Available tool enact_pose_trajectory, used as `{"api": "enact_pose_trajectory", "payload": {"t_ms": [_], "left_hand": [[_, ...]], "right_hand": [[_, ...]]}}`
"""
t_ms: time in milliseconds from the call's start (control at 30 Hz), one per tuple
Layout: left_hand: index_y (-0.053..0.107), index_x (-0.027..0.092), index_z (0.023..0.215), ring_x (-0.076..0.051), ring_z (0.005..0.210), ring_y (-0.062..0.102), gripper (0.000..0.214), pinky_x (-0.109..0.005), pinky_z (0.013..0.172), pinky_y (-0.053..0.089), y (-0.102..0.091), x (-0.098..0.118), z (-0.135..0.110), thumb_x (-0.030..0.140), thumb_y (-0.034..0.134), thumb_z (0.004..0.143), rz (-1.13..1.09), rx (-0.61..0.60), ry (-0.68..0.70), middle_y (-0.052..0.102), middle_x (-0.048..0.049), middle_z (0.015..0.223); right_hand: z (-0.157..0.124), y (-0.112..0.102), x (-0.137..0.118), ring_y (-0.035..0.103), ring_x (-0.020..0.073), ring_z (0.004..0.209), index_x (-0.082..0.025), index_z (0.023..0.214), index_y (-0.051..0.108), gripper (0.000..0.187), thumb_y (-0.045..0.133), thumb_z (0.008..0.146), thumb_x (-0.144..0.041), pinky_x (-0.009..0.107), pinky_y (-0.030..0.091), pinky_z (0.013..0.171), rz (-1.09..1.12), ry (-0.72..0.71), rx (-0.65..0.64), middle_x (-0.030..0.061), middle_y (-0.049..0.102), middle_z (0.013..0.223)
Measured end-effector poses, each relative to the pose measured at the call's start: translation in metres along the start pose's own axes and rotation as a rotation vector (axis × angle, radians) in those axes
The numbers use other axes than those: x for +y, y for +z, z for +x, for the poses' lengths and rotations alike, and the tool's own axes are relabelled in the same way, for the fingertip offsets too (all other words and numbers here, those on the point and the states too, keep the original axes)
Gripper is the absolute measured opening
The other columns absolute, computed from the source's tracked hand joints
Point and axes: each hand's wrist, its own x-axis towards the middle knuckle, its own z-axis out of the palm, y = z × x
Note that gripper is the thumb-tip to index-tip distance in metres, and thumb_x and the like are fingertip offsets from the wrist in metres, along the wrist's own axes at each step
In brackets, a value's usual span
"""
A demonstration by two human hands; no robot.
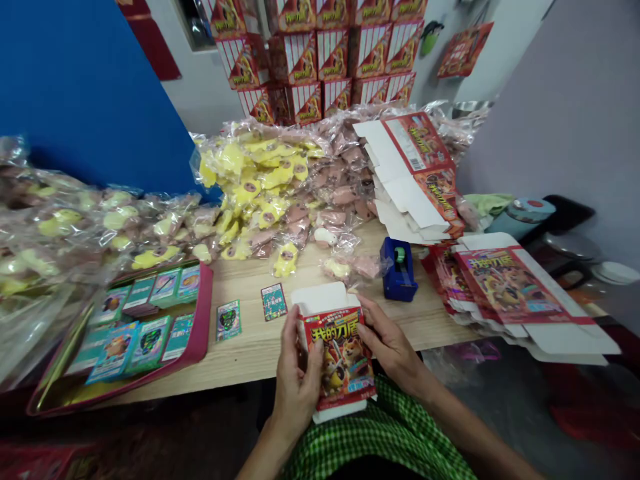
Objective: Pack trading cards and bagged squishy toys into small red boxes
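I log both hands closed on a folded paperboard carton [337, 357], glossy red, printed 我的刀盾 above cartoon dogs, its white top flap [317, 298] standing open. The fingers [314, 353] of my left hand [297, 380] wrap one long side; my right hand [387, 343] grips the opposite edge. The carton sits just past the near edge of the wooden tabletop [255, 353], over green gingham cloth [380, 433]. Beyond it: loose printed cards [273, 301], a blue tape dispenser [399, 270], crinkly plastic bags of yellow squishy toys [260, 180]. Bare wood lies open between them.
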Motion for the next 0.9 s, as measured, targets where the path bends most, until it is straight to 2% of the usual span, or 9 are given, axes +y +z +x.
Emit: {"api": "enact_pose_trajectory", "payload": {"t_ms": [100,167,267,333,400,467,600,700,900], "left_hand": [[0.047,0.028,0.146,-0.019,0.122,0.062,0.051,-0.028,0.1,0.051,0.0,-0.01,-0.013,0.046,0.059,0.099,0.049,-0.015,-0.039,0.059,-0.0077,0.143],[0.062,0.023,0.119,-0.015,0.092,0.066,0.035,-0.023,0.08,0.052,0.0,-0.012,-0.017,0.052,0.056,0.099,0.055,0.049,-0.064,0.07,-0.0034,0.108],[0.058,0.02,0.077,-0.012,0.063,0.05,0.044,-0.02,0.059,0.043,-0.001,-0.005,-0.016,0.059,0.059,0.095,0.038,0.088,-0.094,0.055,0.0031,0.068],[0.062,0.02,0.085,-0.011,0.062,0.05,0.039,-0.02,0.06,0.043,-0.003,0.002,-0.013,0.059,0.067,0.09,-0.051,0.069,-0.159,0.057,0.004,0.069],[0.062,0.025,0.12,-0.012,0.068,0.059,0.046,-0.022,0.067,0.047,-0.009,0.008,-0.011,0.055,0.073,0.087,-0.167,0.037,-0.251,0.067,0.0029,0.08],[0.052,0.029,0.141,-0.015,0.076,0.065,0.065,-0.025,0.073,0.051,-0.017,0.01,-0.01,0.052,0.075,0.085,-0.222,-0.016,-0.314,0.073,-0.0001,0.091],[0.074,0.02,0.108,-0.021,0.097,0.069,0.039,-0.028,0.084,0.052,-0.034,0.003,-0.011,0.052,0.076,0.085,-0.104,-0.057,-0.244,0.075,-0.0083,0.111],[0.075,0.018,0.09,-0.021,0.096,0.069,0.035,-0.027,0.083,0.053,-0.039,0.002,-0.013,0.052,0.079,0.082,-0.093,-0.07,-0.22,0.076,-0.0084,0.106],[0.069,0.018,0.116,-0.015,0.076,0.067,0.044,-0.024,0.073,0.054,-0.031,0.023,-0.016,0.044,0.081,0.082,-0.068,-0.042,-0.276,0.074,-0.0024,0.083]], "right_hand": [[-0.007,-0.008,-0.002,0.065,0.0215,0.103,-0.021,0.133,0.055,0.033,0.05,0.103,-0.036,0.032,0.049,0.091,-0.166,-0.012,-0.109,0.0052,0.068,0.113],[-0.009,-0.012,-0.005,0.063,0.0196,0.088,-0.021,0.114,0.062,0.022,0.049,0.104,-0.036,0.03,0.048,0.079,-0.263,-0.039,-0.183,0.0036,0.067,0.098],[-0.007,-0.012,-0.009,0.057,0.0196,0.081,-0.02,0.081,0.059,0.033,0.045,0.106,-0.037,0.031,0.044,0.075,-0.328,-0.101,-0.221,0.0039,0.06,0.085],[-0.005,-0.01,-0.01,0.057,0.0203,0.084,-0.02,0.08,0.059,0.034,0.047,0.105,-0.039,0.032,0.045,0.077,-0.254,-0.069,-0.216,0.0041,0.06,0.086],[-0.004,-0.008,-0.011,0.059,0.02,0.085,-0.022,0.107,0.061,0.02,0.053,0.103,-0.04,0.031,0.046,0.076,-0.079,0.017,-0.197,0.0023,0.062,0.089],[-0.005,-0.006,-0.012,0.062,0.0201,0.087,-0.025,0.132,0.049,0.036,0.058,0.1,-0.039,0.031,0.048,0.077,0.085,0.091,-0.203,0.0009,0.065,0.094],[-0.008,-0.005,-0.019,0.059,0.0179,0.079,-0.021,0.103,0.058,0.012,0.055,0.101,-0.033,0.029,0.044,0.071,-0.162,0.025,-0.235,0.0008,0.063,0.086],[-0.009,-0.006,-0.026,0.056,0.0176,0.081,-0.02,0.095,0.058,0.017,0.048,0.103,-0.031,0.03,0.041,0.072,-0.372,-0.057,-0.298,0.0024,0.062,0.09],[-0.005,0.001,-0.047,0.052,0.0181,0.076,-0.022,0.091,0.051,0.017,0.047,0.102,-0.033,0.031,0.038,0.068,-0.406,0.072,-0.315,0.0014,0.059,0.084]]}}
